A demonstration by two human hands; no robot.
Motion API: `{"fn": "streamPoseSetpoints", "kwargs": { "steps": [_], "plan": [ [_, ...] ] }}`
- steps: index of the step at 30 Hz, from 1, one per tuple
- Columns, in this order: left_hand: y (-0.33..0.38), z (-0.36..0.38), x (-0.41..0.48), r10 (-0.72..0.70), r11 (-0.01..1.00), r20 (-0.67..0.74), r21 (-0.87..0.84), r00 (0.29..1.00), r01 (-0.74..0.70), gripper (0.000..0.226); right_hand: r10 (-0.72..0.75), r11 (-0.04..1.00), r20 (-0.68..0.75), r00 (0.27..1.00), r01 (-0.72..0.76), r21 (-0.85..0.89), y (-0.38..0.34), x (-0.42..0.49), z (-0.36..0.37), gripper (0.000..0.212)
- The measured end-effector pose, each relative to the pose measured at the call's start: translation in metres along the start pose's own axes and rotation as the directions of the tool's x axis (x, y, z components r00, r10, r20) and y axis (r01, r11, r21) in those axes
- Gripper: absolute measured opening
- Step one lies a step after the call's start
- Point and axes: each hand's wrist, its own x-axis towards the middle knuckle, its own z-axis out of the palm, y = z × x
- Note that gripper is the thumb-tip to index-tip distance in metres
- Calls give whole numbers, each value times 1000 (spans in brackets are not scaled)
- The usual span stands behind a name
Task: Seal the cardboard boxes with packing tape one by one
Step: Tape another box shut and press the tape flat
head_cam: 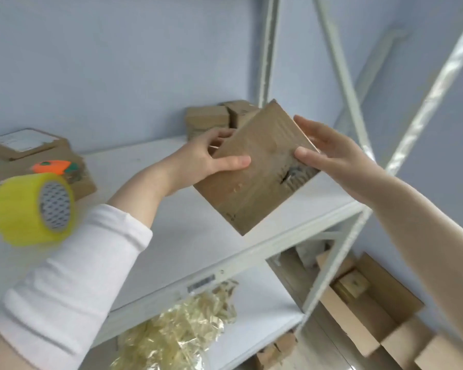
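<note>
A small brown cardboard box [259, 169] is held tilted in the air above the white shelf [193, 236]. My left hand [211, 156] grips its left edge, thumb across the front face. My right hand [326, 153] holds its right edge, thumb on the front and fingers behind. The box's front face has a small tear near its right side. A roll of yellowish packing tape [35, 209] sits at the shelf's left, close to my left forearm.
An orange and green tool [54, 166] lies on flat cardboard boxes [27, 145] at the far left. More small boxes [211, 118] stand at the shelf's back. Crumpled used tape [177, 332] lies on the lower shelf. Open cartons [372, 303] sit on the floor, right.
</note>
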Motion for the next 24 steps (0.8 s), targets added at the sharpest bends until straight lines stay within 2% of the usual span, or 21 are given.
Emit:
{"fn": "streamPoseSetpoints", "kwargs": {
  "steps": [3, 7, 9, 12, 14, 18, 22, 24],
  "plan": [
    [22, 42, 3, 21, 992, 79, -123, 997, -11, 66, 89, 995, -62, 994, -87, 39, 5, -52, -43, 73],
    [47, 116, 8, 48, 974, 188, -228, 981, -4, 60, 192, 974, -168, 967, -168, 151, 15, -124, -82, 109],
    [56, 162, 11, 46, 959, 240, -284, 970, 24, 56, 241, 959, -218, 946, -199, 200, 27, -162, -98, 118],
    [66, 244, 13, 15, 930, 362, -348, 932, 120, 58, 350, 902, -305, 886, -231, 363, 51, -225, -129, 110],
    [71, 306, 12, -17, 918, 441, -349, 897, 189, 68, 441, 847, -376, 815, -239, 475, 70, -272, -149, 100],
    [75, 433, -1, -93, 880, 565, -338, 820, 333, 80, 605, 754, -456, 652, -286, 592, 118, -370, -171, 112],
    [58, 536, -20, -161, 852, 691, -264, 705, 453, 55, 738, 652, -486, 468, -307, 693, 163, -451, -187, 106],
    [41, 577, -30, -199, 835, 741, -214, 641, 507, 52, 780, 613, -504, 371, -289, 735, 186, -486, -196, 102]
  ]
}}
